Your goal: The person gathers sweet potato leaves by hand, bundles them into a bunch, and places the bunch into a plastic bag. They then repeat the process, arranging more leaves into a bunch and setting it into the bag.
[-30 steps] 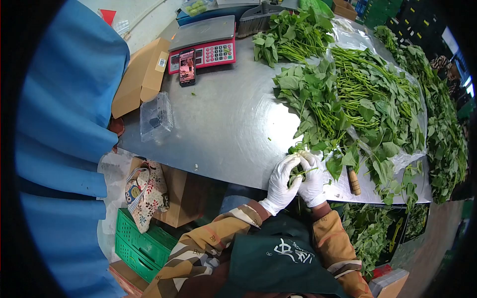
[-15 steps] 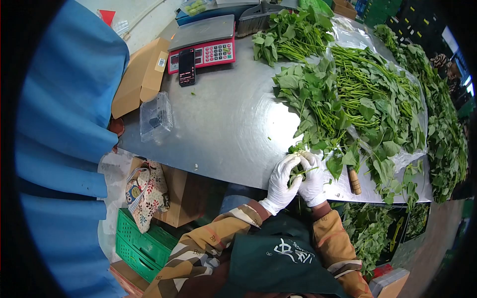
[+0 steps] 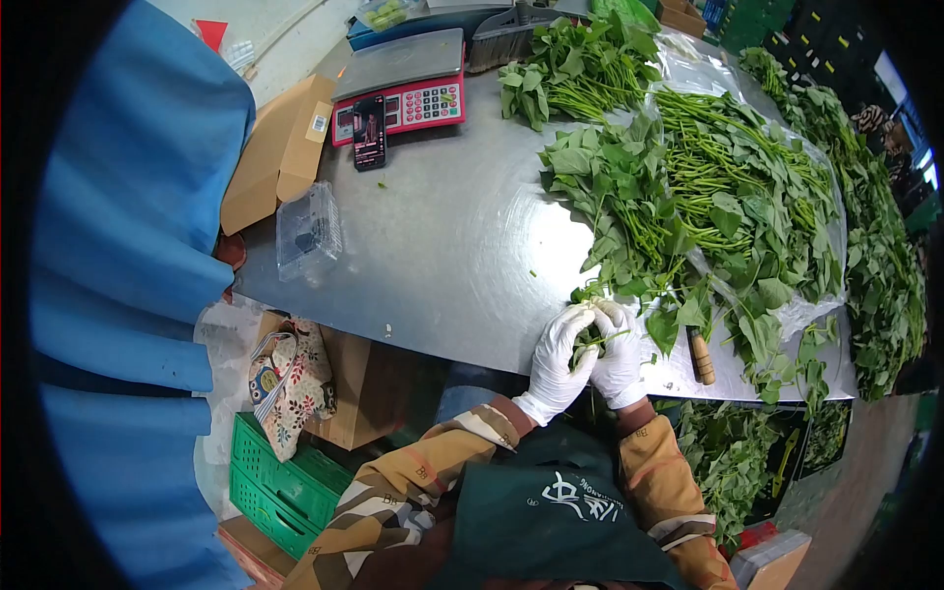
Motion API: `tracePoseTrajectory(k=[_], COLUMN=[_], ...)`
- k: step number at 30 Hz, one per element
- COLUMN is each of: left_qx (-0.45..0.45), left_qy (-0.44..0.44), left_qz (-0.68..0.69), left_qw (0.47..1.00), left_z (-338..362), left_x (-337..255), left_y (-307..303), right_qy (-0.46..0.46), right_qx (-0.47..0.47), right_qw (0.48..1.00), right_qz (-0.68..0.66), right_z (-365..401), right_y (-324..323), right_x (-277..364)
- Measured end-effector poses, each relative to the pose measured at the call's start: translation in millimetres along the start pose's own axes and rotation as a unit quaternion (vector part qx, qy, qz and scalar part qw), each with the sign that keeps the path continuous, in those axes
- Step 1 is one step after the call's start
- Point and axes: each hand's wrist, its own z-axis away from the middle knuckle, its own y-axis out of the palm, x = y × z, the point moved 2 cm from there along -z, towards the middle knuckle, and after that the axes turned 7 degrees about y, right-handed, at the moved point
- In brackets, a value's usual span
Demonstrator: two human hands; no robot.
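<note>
At the table's front edge, my left hand (image 3: 559, 366) and my right hand (image 3: 619, 362), both in white gloves, are together with fingers curled in. Between them they grip a small bunch of leafy green stems (image 3: 587, 337); some green pokes out past the fingertips. Just right of my right hand lies a tool with a wooden handle (image 3: 702, 358), its other end hidden under leaves. A heap of loose leafy greens (image 3: 629, 216) spreads beyond my hands, beside a larger pile of stems on plastic sheeting (image 3: 733, 182).
The metal table (image 3: 433, 256) holds a red scale (image 3: 425, 106) with a phone (image 3: 370, 133) leaning on it, a clear plastic box (image 3: 309, 234) and a brush (image 3: 506, 44). An open cardboard box (image 3: 280, 147) stands at its left edge. Below are green crates (image 3: 280, 482).
The picture on the phone screen has changed. My hands stay in practically the same place, holding the stems.
</note>
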Motion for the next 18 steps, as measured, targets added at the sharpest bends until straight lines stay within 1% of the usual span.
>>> tracePoseTrajectory(k=[7,13,18], left_qx=[0.000,-0.001,-0.002], left_qy=[-0.001,-0.001,0.002], left_qz=[0.002,0.002,0.005], left_qw=[1.000,1.000,1.000], left_z=[1.1,0.7,1.1], left_x=[1.1,-0.2,0.5], left_y=[0.8,0.8,1.3], right_qy=[-0.009,0.025,0.026], right_qx=[-0.024,-0.017,-0.024], right_qw=[1.000,1.000,0.999], right_qz=[-0.013,0.004,0.000], right_z=[4.2,6.9,6.0], right_y=[3.2,0.9,-1.7], right_x=[-4.5,-3.3,-0.1])
